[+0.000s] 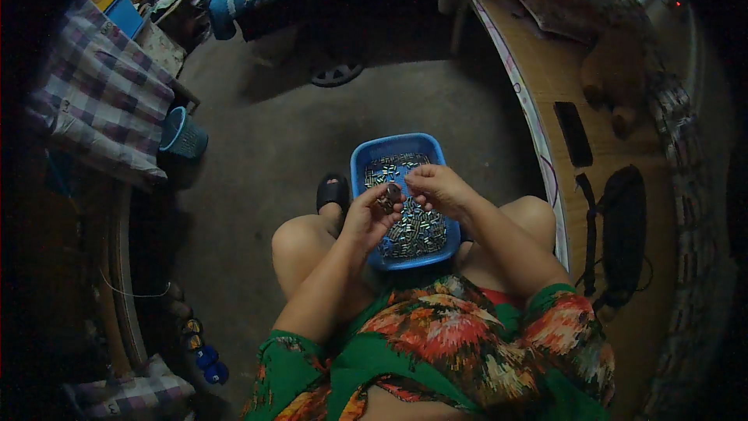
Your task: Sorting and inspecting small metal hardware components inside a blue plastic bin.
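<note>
Blue tray [360,162] under left hand [366,218] and right hand [438,187], fingertips pinching.

blue tray [360,162], silvery metal pieces [417,230], floral green dress [436,343]

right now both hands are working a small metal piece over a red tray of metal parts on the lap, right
Not quite: the tray is blue, not red. The head view shows the left hand and right hand together on a small metal piece above it, metal parts inside.
</note>
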Demonstrator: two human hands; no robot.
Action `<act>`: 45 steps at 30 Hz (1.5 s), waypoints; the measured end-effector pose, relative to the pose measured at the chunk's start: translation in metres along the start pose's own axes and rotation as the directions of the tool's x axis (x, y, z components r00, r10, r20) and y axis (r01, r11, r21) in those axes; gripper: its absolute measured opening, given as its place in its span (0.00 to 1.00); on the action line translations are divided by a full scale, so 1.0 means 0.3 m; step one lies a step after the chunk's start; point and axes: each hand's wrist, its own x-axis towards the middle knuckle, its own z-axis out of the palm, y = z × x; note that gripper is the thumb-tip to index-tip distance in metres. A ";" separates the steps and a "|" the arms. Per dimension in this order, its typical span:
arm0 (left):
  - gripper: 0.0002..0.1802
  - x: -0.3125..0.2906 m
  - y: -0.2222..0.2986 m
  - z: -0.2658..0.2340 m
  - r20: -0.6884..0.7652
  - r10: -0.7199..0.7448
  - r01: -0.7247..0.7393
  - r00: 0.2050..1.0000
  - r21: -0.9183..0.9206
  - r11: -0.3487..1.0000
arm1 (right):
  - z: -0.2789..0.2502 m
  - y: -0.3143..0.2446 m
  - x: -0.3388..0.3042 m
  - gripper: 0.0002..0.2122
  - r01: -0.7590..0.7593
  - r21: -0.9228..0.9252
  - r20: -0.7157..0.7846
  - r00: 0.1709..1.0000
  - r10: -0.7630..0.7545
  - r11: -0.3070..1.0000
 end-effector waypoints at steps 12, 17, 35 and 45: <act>0.11 0.000 -0.003 0.001 -0.048 -0.023 0.024 0.999 0.022 0.999 | 0.017 0.001 -0.006 0.07 0.062 -0.053 0.044 0.997 -0.060 0.997; 0.12 0.019 -0.014 -0.029 -0.016 -0.039 0.039 0.999 0.008 0.999 | 0.018 0.003 -0.005 0.07 0.089 -0.189 0.012 0.996 -0.088 0.978; 0.11 0.013 -0.014 -0.022 -0.005 -0.015 0.015 1.000 0.051 0.999 | 0.045 -0.001 -0.021 0.08 0.172 -0.264 -0.001 0.984 -0.178 0.949; 0.13 -0.003 -0.009 -0.003 0.036 0.000 -0.004 0.999 0.094 0.996 | 0.037 0.012 -0.007 0.09 0.267 -0.262 0.054 0.964 -0.262 0.927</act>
